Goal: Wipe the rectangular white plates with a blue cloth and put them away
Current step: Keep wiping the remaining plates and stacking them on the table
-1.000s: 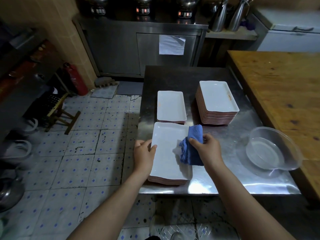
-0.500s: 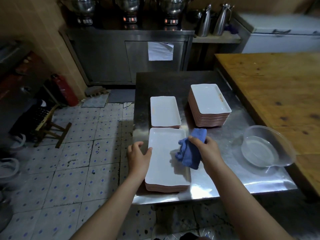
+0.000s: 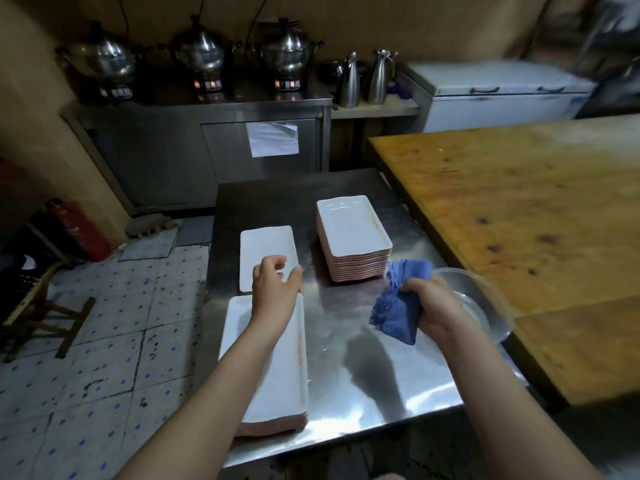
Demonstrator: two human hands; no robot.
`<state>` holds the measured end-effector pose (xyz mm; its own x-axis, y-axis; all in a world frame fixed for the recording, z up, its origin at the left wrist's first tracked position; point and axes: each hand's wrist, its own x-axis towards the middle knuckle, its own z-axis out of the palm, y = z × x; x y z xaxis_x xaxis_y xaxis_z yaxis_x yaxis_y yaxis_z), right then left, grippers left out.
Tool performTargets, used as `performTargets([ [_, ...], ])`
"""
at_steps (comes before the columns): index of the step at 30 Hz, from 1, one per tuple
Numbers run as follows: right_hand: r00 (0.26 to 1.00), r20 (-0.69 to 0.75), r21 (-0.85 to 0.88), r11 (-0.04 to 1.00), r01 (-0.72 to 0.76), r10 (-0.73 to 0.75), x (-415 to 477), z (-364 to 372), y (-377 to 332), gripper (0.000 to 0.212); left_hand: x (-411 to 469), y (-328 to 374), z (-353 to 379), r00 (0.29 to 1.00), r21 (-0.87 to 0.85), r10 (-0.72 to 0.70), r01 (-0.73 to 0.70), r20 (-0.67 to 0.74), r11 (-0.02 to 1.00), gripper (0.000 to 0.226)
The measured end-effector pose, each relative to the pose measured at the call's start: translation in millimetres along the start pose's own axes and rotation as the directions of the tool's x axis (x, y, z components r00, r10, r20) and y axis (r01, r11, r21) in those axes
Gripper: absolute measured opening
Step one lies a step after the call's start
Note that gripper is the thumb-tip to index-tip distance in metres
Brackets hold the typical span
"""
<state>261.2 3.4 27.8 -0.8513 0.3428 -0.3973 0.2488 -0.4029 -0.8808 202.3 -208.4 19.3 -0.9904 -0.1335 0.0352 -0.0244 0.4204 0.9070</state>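
The right hand [image 3: 437, 306] grips the bunched blue cloth [image 3: 394, 308] above the steel table [image 3: 363, 341], partly hiding a clear bowl [image 3: 491, 299] beside the wooden table [image 3: 519, 216]. The left hand [image 3: 275, 287], fingers loosely curled and holding nothing, hovers between the near plate stack [image 3: 277, 382] and a low stack [image 3: 265, 247]; a tall stack [image 3: 351, 230] stands just right.

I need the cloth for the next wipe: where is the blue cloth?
Head view, right side: the blue cloth is gripped in the right hand above the steel table, just in front of the tall plate stack and beside the clear bowl.
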Motion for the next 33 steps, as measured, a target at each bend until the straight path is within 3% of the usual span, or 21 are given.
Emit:
performTargets([
  [4, 0.993, 0.072, 0.118, 0.987, -0.106, 0.098, 18.4, -33.2, -25.3, 0.021, -2.6, 26.4, 45.2, 1.000, 0.009, -0.006, 0.006, 0.025, 1.000, 0.030],
  [8, 0.994, 0.057, 0.035, 0.995, -0.095, 0.093, 40.3, -65.1, -36.7, 0.035, -5.2, 41.0, 86.0, 0.998, 0.013, -0.031, 0.030, 0.058, 0.999, 0.031],
  [13, 0.997, 0.072, -0.056, 0.998, -0.018, 0.022, 60.7, -90.8, -41.3, 0.010, -6.5, 46.7, 123.0, 0.997, 0.012, -0.047, 0.046, 0.063, 0.999, 0.027],
  [16, 0.999, 0.035, -0.216, 0.976, 0.041, -0.034, 73.9, -107.6, -38.7, 0.007, -9.9, 47.7, 139.6, 0.997, 0.059, -0.076, 0.075, 0.018, 0.995, 0.022],
  [17, 0.998, 0.015, -0.280, 0.958, 0.057, -0.055, 77.8, -112.6, -38.3, 0.008, -10.6, 47.7, 144.5, 0.997, 0.043, -0.082, 0.082, 0.007, 0.996, 0.022],
  [22, 1.000, -0.003, -0.355, 0.935, -0.019, 0.019, 87.3, -125.8, -42.9, 0.060, -13.8, 48.1, 160.8, 0.997, -0.055, -0.078, 0.079, 0.028, 0.995, 0.023],
  [33, 0.993, -0.113, -0.464, 0.886, -0.028, -0.028, 108.9, -120.0, -21.1, 0.052, -13.6, 38.6, 169.4, 0.997, -0.150, -0.067, 0.072, 0.038, 0.986, 0.013],
])
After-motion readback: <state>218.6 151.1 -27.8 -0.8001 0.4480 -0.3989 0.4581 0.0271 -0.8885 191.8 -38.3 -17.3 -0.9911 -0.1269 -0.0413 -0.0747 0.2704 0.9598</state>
